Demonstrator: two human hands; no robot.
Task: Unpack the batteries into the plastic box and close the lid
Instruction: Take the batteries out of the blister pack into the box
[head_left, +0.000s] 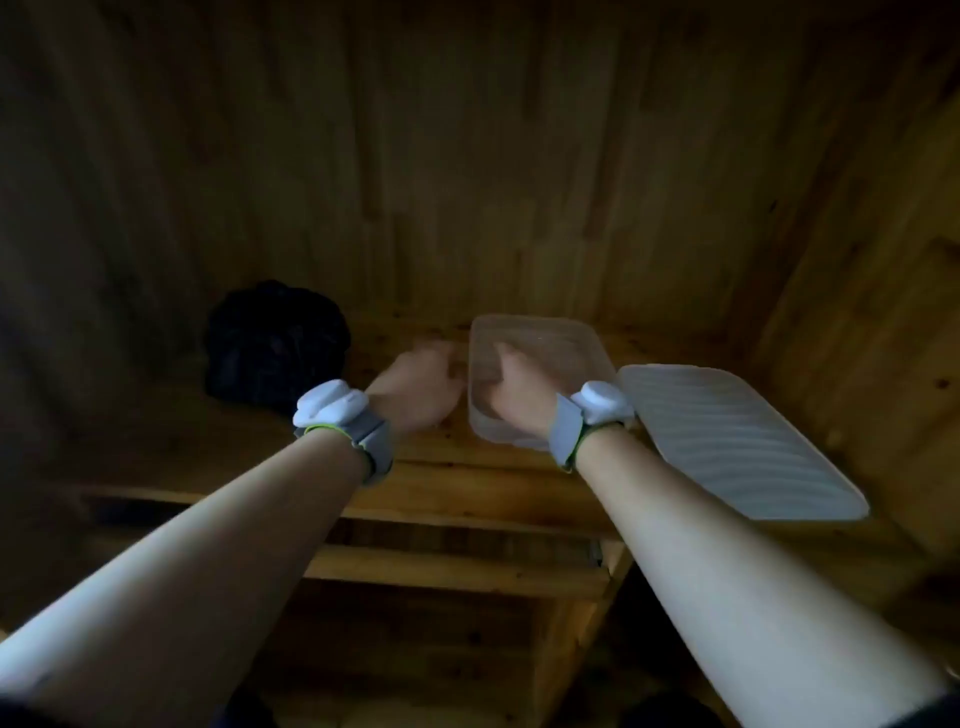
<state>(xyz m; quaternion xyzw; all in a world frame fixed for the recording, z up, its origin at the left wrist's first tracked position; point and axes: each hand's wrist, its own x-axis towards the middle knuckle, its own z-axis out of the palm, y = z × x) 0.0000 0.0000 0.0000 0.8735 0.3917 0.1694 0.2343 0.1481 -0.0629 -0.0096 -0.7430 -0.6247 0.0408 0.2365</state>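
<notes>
Head-worn wide view, forward-down, close over wooden shelf (467, 483).

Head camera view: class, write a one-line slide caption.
Right hand reaches into clear plastic box, left hand beside it; ribbed white lid lies off, right.

Wooden plank wall (467, 156), vertical knotty boards, dim warm light (darkest at upper left). Side wall (872, 249) of matching boards meets it at right. Slatted wooden bench (467, 519) below, gaps between slats showing shadow beneath.
</notes>
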